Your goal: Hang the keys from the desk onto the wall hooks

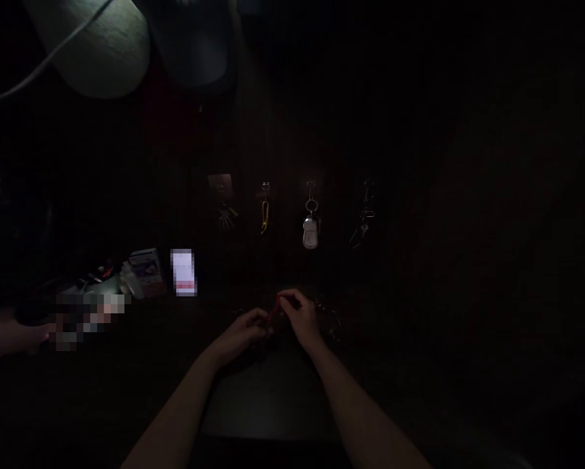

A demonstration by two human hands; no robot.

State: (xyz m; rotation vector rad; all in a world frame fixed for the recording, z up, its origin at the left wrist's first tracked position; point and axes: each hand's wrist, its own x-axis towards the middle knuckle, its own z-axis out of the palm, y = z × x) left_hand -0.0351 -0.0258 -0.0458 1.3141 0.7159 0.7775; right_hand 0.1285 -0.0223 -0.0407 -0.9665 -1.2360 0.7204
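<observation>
My left hand [246,332] and my right hand [299,316] meet low in the middle of the dim head view. Between their fingertips is a thin red cord or strap [275,306], pinched by both; the dark hides whatever may hang from it. Just right of my right hand, faint metal rings or keys [334,326] lie on the dark surface. On hooks beyond my hands hang a key bunch [225,218], a yellow looped cord [265,217], a ring with a pale fob [311,232] and another key ring [364,228].
At left, another person's arm [9,331] reaches in, its hand blurred out. A lit screen [184,272] stands beside a small box [148,270] and a white bottle [130,280]. A pale rounded object [107,52] and a dark one [195,45] hang at upper left.
</observation>
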